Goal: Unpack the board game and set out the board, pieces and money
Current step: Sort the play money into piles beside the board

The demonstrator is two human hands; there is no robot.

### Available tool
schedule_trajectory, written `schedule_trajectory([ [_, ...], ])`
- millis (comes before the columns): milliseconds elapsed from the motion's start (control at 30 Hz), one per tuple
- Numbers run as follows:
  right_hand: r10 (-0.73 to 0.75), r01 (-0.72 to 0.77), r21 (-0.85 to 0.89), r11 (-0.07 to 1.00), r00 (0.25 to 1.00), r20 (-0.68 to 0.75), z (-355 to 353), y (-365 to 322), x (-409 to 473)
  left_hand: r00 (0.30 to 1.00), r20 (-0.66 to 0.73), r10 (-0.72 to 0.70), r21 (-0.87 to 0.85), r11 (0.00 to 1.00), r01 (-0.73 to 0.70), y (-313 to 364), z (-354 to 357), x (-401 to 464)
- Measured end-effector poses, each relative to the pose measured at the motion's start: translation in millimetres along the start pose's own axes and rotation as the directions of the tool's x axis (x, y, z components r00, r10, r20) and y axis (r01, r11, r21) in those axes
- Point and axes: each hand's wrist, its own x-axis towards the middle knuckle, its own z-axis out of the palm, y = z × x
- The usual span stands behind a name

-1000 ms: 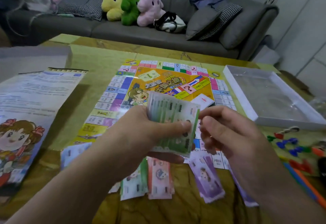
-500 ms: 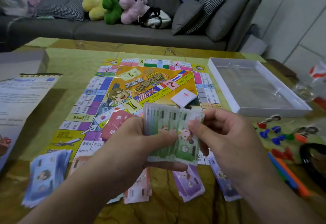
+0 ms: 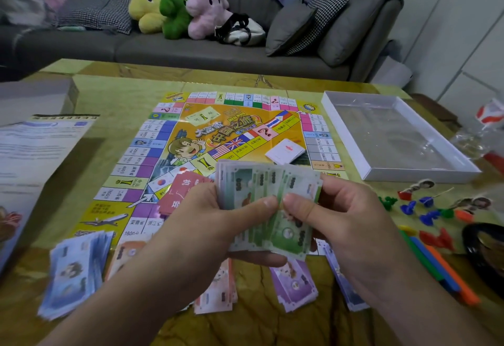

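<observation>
Head view. Since 0.5 s ago: right thumb shifted inward on the green banknote stack (image 3: 268,206), now beside the left thumb; blue notes (image 3: 72,274) fuller in view. Left hand (image 3: 207,225) grips the fanned stack from below, thumb on top; right hand (image 3: 346,220) pinches its right edge. Stack held above the board (image 3: 218,138) near edge. Purple notes (image 3: 296,283), pink notes (image 3: 218,291) on table (image 3: 109,95). White box tray (image 3: 395,138) right; pawns (image 3: 428,209) beside. Grey sofa (image 3: 191,48) behind.

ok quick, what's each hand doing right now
Left hand: holding the fanned stack of green play money.
Right hand: pinching the front green note of that stack.
</observation>
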Motion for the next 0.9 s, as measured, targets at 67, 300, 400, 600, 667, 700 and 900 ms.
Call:
schedule_trajectory([
  [67,-0.007,0.007,-0.01,1.0,1.0,-0.001,1.0,1.0,0.3,1.0,-0.009,0.004,0.005,1.0,-0.004,-0.5,-0.3,0.0],
  [300,0.018,-0.017,0.057,0.998,1.0,-0.025,-1.1,1.2,2.7,0.999,-0.035,0.028,-0.013,1.0,-0.028,-0.5,1.3,-0.2],
  [400,0.025,-0.024,0.061,0.998,1.0,-0.012,-0.8,1.7,3.5,0.996,-0.076,0.036,0.019,0.999,-0.035,-2.7,-0.2,1.3],
  [600,0.039,-0.039,-0.001,0.999,0.998,-0.059,-2.0,1.3,2.6,0.996,-0.089,0.018,0.08,0.997,-0.011,-4.3,-1.5,4.1],
  [667,0.031,-0.033,-0.036,0.999,0.998,-0.06,-0.1,1.6,2.3,0.996,-0.088,0.024,0.112,0.994,-0.014,-5.1,-1.1,4.2],
  [700,0.031,-0.035,-0.067,0.997,0.998,-0.052,1.4,2.2,1.6,0.996,-0.089,0.029,0.125,0.992,-0.017,-6.0,-0.3,4.3],
  [900,0.165,-0.165,-0.007,0.986,0.986,0.027,2.9,-3.3,2.3,0.99,-0.136,0.035,0.138,0.99,-0.016,-8.1,-1.9,5.1],
])
